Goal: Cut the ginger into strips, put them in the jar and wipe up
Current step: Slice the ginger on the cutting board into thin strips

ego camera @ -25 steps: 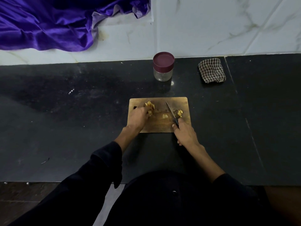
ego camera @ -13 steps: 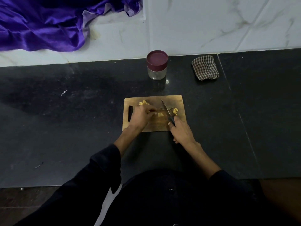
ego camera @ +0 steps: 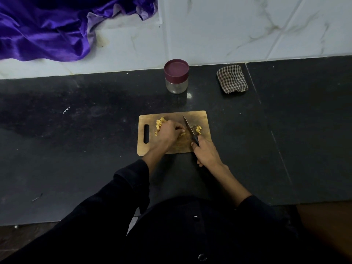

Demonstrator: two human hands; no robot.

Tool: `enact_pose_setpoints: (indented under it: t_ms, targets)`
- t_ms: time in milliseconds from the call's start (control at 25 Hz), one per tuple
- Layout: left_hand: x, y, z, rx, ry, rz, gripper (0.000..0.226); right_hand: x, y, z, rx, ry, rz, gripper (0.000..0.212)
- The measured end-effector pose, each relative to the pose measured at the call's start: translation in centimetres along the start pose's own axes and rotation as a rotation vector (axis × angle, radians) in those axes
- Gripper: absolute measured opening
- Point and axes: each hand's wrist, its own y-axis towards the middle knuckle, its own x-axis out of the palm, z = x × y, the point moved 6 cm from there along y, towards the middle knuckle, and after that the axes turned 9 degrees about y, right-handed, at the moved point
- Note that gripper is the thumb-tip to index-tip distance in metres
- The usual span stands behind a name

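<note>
The right hand grips the knife by its dark handle, the blade angled up and left across the board. The left hand curls its fingers over a piece of ginger, pinning it just left of the blade. To cut well, those fingertips should stay tucked back from the edge while the blade comes down in thin, even slices. Cut ginger lies in one pile beyond the left knuckles and another just right of the blade. Farther back, the jar stands capped; the cloth lies to its right.
</note>
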Motion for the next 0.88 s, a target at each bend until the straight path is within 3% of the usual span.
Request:
enact_pose_setpoints:
  t_ms: [600,760,880]
  targets:
    - [-1.8,0.5,0.0,0.030,0.101,-0.004,0.020,-0.1,0.0,0.0,0.023,0.011,-0.018,0.015]
    - [-1.9,0.0,-0.1,0.125,0.180,-0.113,0.027,-0.1,-0.2,0.0,0.018,0.008,-0.016,0.013]
    - [-1.9,0.0,-0.1,0.136,0.208,-0.102,0.030,-0.2,-0.2,-0.1,0.014,0.001,-0.001,0.015]
